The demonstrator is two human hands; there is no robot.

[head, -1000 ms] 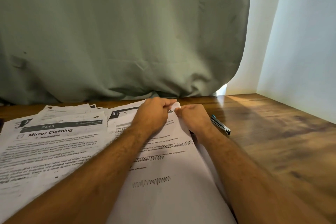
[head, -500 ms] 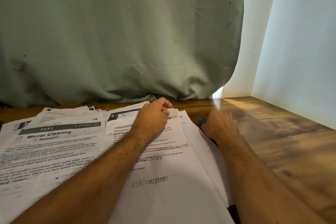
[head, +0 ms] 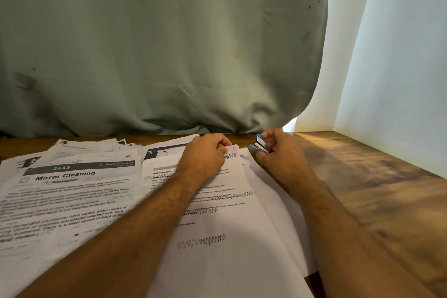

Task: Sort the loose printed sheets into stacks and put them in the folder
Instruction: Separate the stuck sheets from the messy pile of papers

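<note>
Step in hand, as judged: fastening 1 sorted stack. Left hand (head: 205, 159) pinches the top corner of the stack (head: 217, 225) lying on the counter (head: 362, 189). Right hand (head: 280, 152) grips a small blue stapler (head: 260, 144) just beside that corner. Next: seat the corner between its jaws. Other sheets (head: 70, 191) lie left. No folder in view; fine print unreadable.

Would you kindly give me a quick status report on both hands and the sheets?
Left hand pinching top corner of the sheet stack. Right hand gripping blue stapler beside that corner. Loose sheets spread at left; no folder visible.
</note>
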